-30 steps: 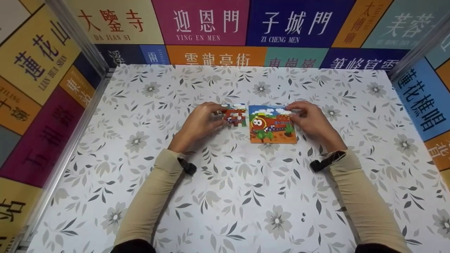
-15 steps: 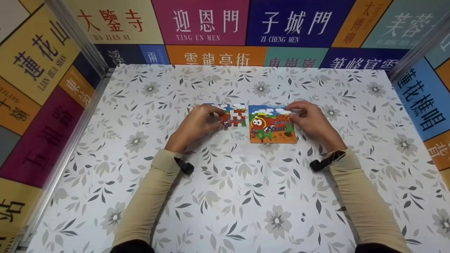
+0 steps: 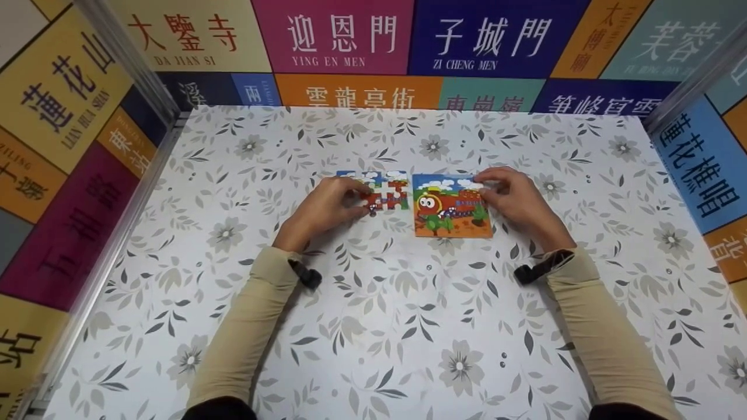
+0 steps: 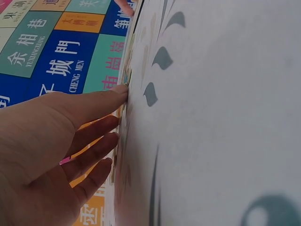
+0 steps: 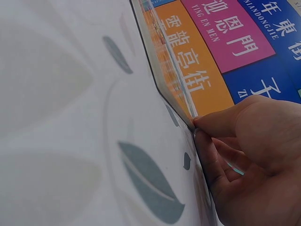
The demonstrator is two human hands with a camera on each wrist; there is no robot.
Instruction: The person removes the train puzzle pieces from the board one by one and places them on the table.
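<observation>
A partly joined jigsaw puzzle (image 3: 397,182) with clouds and red train parts lies at mid-table, with gaps among its pieces. My left hand (image 3: 324,204) is at its left side, thumb and index finger pinching a puzzle piece (image 3: 372,209) by the lower edge; the hand covers part of the puzzle. In the left wrist view the thumb of the left hand (image 4: 61,136) touches the edge of the low pieces. Just right of the puzzle lies a square train picture board (image 3: 452,207). My right hand (image 3: 516,198) pinches its right edge, seen closely beside the board (image 5: 164,80) in the right wrist view.
A white table (image 3: 373,350) with a grey leaf-and-flower print lies beneath everything. Colourful panels with large characters (image 3: 344,35) stand along its back and both sides. Dark straps (image 3: 306,274) circle the wrists over beige sleeves.
My left hand has shifted slightly left and toward me with the piece, showing more of the puzzle's upper left and a gap. The right hand and the picture board have stayed put.
</observation>
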